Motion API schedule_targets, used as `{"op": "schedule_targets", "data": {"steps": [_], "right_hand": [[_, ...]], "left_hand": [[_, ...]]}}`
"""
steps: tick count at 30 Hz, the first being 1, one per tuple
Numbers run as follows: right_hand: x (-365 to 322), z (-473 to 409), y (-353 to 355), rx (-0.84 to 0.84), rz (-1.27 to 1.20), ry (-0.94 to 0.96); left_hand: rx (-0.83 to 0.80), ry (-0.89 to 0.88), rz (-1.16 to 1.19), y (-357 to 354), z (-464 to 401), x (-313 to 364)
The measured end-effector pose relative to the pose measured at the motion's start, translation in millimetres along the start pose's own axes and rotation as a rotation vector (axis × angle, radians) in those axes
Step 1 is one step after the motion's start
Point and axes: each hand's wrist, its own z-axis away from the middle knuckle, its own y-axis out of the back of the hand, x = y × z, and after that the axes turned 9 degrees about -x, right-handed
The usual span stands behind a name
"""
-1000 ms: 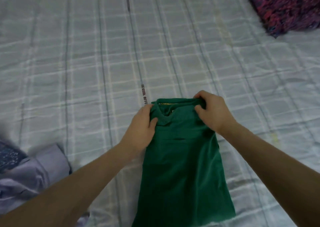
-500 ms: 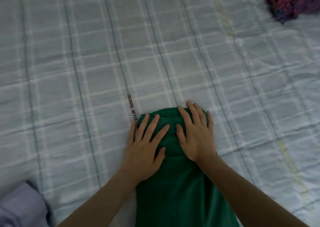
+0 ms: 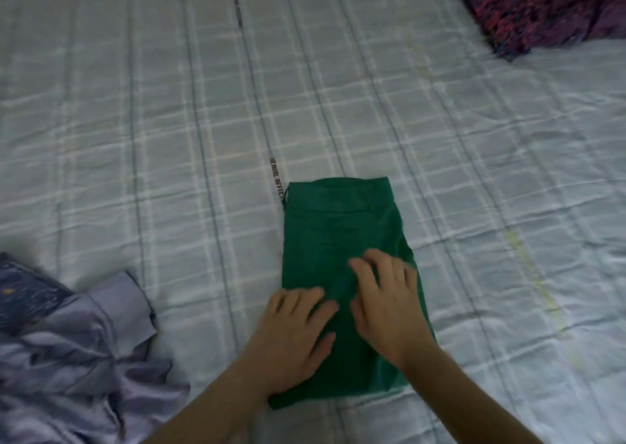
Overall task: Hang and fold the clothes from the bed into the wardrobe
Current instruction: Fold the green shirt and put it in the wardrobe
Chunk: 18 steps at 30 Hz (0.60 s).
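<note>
**Both palms on a green strip that runs straight away from the body**

At the far left, a rumpled lavender-grey garment (image 3: 84,359) lies in a heap on the pale plaid quilted bedspread (image 3: 169,121), well apart from the work. Next comes the left hand (image 3: 294,335), fingers straight and spread, pressing flat on the near-left part of the folded dark green cloth garment (image 3: 338,233); it grips nothing. Just beside it the right hand (image 3: 386,304) also lies flat with straight fingers, a little farther up the cloth, holding nothing.

The green garment is a narrow strip whose long axis points away from the person, its far end well beyond both hands. Folding it crosswise likely means bringing the near end up toward that far end. A purple-red knitted fabric (image 3: 542,6) sits at the far right corner.
</note>
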Motion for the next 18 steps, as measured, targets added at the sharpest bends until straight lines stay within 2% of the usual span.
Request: {"op": "schedule_targets", "data": {"steps": [2, 3, 5, 6, 9, 13, 18], "right_hand": [[4, 64, -11, -0.124, 0.020, 0.035], [9, 92, -18, -0.228, 0.039, 0.048], [23, 133, -30, -0.413, 0.095, 0.069], [27, 143, -34, -0.455, 0.117, 0.081], [29, 135, -38, -0.427, 0.115, 0.064], [17, 93, -35, -0.414, 0.124, -0.091], [13, 79, -15, -0.446, 0.153, -0.081]], "left_hand": [[-0.153, -0.088, -0.078, -21, 46, 13], [-0.215, -0.075, -0.091, -31, 63, 13], [-0.241, -0.020, -0.109, -41, 82, 8], [-0.240, -0.010, -0.129, -42, 84, 7], [-0.229, 0.017, -0.159, -40, 74, 16], [-0.222, 0.021, -0.153, -34, 53, 21], [-0.355, 0.149, -0.180, -2, 38, 29]]}}
